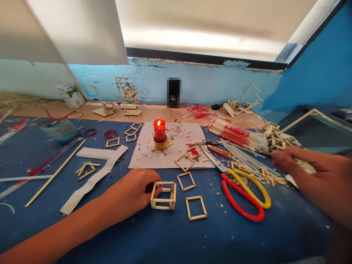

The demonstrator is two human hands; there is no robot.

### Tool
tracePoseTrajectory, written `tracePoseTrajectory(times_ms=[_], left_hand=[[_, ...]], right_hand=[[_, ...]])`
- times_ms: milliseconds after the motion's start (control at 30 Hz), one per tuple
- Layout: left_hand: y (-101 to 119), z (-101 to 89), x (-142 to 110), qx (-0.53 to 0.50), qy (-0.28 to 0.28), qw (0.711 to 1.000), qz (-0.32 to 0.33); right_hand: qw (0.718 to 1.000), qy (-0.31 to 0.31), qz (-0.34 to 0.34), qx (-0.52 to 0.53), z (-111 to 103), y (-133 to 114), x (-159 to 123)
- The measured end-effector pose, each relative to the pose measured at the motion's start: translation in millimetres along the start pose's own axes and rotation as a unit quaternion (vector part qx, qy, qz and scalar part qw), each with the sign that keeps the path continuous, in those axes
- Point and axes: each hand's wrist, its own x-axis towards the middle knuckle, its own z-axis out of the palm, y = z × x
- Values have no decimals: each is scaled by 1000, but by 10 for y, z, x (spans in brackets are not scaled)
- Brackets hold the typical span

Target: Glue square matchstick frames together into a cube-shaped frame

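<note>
My left hand [134,190] rests on the blue table, fingers closed around the left side of a small cube frame [163,195] made of thin wooden sticks. My right hand [299,165] reaches to the right over a heap of cut stick pieces [271,176], its fingers curled together; whether anything is in them stays hidden. Flat square stick frames [186,181] [196,208] lie just right of the cube. A lit red candle [160,132] stands on a white sheet [170,152] behind them.
Scissors with red and yellow handles [247,196] lie between my hands. A bundle of long sticks [236,135] and an orange cutter [220,150] sit at the right. Stick models [128,96] stand by the blue wall. Paper strips [95,172] and long sticks lie left.
</note>
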Motion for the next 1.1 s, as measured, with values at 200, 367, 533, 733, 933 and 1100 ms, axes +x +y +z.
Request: tracePoseTrajectory(times_ms=[200, 367, 533, 733, 933, 1100], left_hand=[[-10, 10, 5, 6, -2, 1000, 2], [-34, 14, 4, 11, -5, 1000, -1], [-73, 26, 10, 5, -8, 1000, -5], [-71, 29, 7, 19, -1, 1000, 4], [-17, -7, 20, 21, -9, 1000, -4], [-30, -12, 1, 20, -5, 1000, -1]], right_hand=[[994, -92, 39, 33, 349, -14, -633], [994, -97, 3, 43, 609, -62, -947], [995, -73, 37, 61, 611, -38, -1019], [989, -74, 89, 97, 629, 9, -1022], [995, -21, 86, 53, 582, 34, -935], [984, -75, -143, 71, 516, -281, -752]])
